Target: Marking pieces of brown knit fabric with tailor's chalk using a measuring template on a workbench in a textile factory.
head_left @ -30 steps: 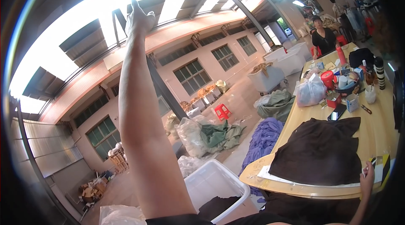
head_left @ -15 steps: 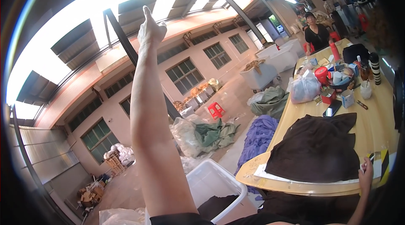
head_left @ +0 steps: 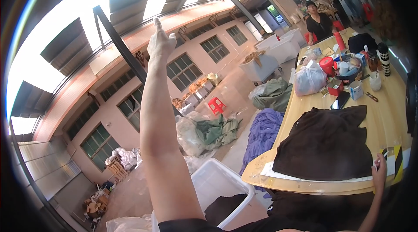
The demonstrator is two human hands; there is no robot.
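My left hand [head_left: 161, 45] is raised high on an outstretched arm, away from the table. Its index finger points up and the thumb stands apart; nothing is in it. At the table's right front edge, my right hand [head_left: 379, 169] is closed around a small, thin object whose kind I cannot make out. Just left of that hand, a dark brown piece of cloth [head_left: 324, 145] lies spread out. White paper [head_left: 268, 169] shows from under the cloth on the wooden table [head_left: 374, 119]. Beside the right hand runs a yellow-and-black striped strip [head_left: 398, 162].
A phone [head_left: 340, 100], small boxes, a plastic bag [head_left: 309, 80] and a patterned bottle [head_left: 383, 59] crowd the far tabletop. A person [head_left: 319, 25] is at its far end. Left of the table are purple cloth [head_left: 262, 132], a white bin [head_left: 213, 175] and a red stool [head_left: 216, 105].
My view has shifted slightly, so the room and table sit a little further left and higher. The left arm stays raised, its hand now slightly lower in view. My right hand remains by the cloth.
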